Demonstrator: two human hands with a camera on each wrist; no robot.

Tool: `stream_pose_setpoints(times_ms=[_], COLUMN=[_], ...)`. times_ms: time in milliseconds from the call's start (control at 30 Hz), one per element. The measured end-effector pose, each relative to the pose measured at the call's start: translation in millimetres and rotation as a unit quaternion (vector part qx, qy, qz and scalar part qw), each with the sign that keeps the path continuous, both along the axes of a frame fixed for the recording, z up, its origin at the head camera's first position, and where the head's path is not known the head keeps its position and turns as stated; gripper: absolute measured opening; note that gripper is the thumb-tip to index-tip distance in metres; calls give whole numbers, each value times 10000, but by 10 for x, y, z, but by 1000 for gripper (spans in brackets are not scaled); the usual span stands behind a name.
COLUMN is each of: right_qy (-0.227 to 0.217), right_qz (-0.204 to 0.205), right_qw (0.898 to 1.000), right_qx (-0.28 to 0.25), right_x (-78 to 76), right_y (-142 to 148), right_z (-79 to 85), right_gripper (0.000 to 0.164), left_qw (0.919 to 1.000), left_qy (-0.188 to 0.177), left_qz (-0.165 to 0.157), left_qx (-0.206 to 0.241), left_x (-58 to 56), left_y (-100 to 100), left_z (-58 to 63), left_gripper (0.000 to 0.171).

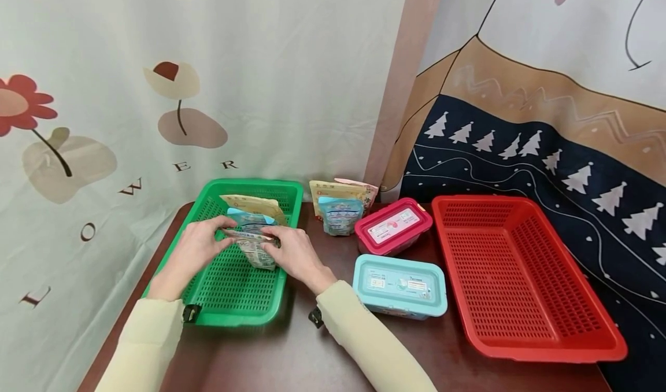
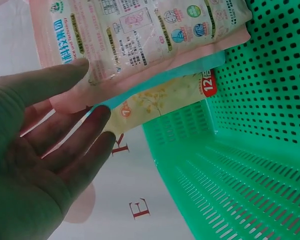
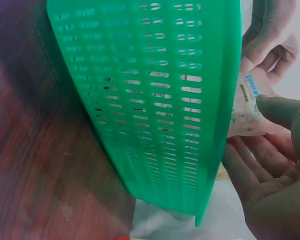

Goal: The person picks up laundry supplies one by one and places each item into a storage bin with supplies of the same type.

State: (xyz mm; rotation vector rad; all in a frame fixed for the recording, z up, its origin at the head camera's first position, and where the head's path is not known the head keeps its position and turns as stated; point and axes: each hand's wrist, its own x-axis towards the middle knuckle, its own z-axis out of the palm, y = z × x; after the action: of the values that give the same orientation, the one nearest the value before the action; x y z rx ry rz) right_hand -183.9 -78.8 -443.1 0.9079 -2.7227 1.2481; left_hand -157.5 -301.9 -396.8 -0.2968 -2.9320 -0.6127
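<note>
Both hands are over the green basket [image 1: 234, 311], at the top of a pale pink printed pouch [image 1: 256, 252] standing inside it. My left hand [image 1: 198, 247] pinches the pouch's left upper corner, thumb in front and fingers behind, as the left wrist view shows. At the opposite corner my right hand [image 1: 298, 254] pinches it the same way; the right wrist view has the pouch [image 3: 247, 112] between thumb and fingers. Just behind it stand a blue pouch [image 1: 244, 217] and a yellow pouch [image 1: 260, 205]. The basket wall partly hides the pouches in the right wrist view.
Right of the green basket, a yellow pouch [image 1: 322, 189], a blue pouch [image 1: 340, 215] and a pink pouch [image 1: 370, 192] stand against the curtain. Nearby are a magenta lidded box [image 1: 382, 243], a light blue lidded box [image 1: 387, 270] and a red basket [image 1: 494, 276].
</note>
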Motion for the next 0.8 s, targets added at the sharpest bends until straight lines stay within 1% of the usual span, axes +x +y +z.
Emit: stream_pose_setpoints(times_ms=[100, 233, 433, 633, 800], right_qy=[-67, -155, -250, -127, -100], right_qz=[-28, -69, -152, -317, -440], right_qw=[9999, 9994, 9971, 9936, 9893], right_qx=[-89, -294, -708, -1075, -1390], right_x=[34, 89, 159, 226, 283], right_y=[40, 97, 199, 342, 459], right_z=[7, 17, 67, 124, 150], right_gripper=[39, 42, 44, 45, 44], left_qw=[10000, 9998, 9983, 9954, 9908], left_qy=[-22, 80, 395, 703, 1001], left_qz=[8, 49, 159, 186, 260], left_qx=[95, 199, 395, 621, 869], left_x=[28, 84, 157, 216, 270], left_y=[6, 19, 36, 97, 187], left_z=[4, 35, 71, 88, 114], left_gripper=[35, 38, 42, 49, 45])
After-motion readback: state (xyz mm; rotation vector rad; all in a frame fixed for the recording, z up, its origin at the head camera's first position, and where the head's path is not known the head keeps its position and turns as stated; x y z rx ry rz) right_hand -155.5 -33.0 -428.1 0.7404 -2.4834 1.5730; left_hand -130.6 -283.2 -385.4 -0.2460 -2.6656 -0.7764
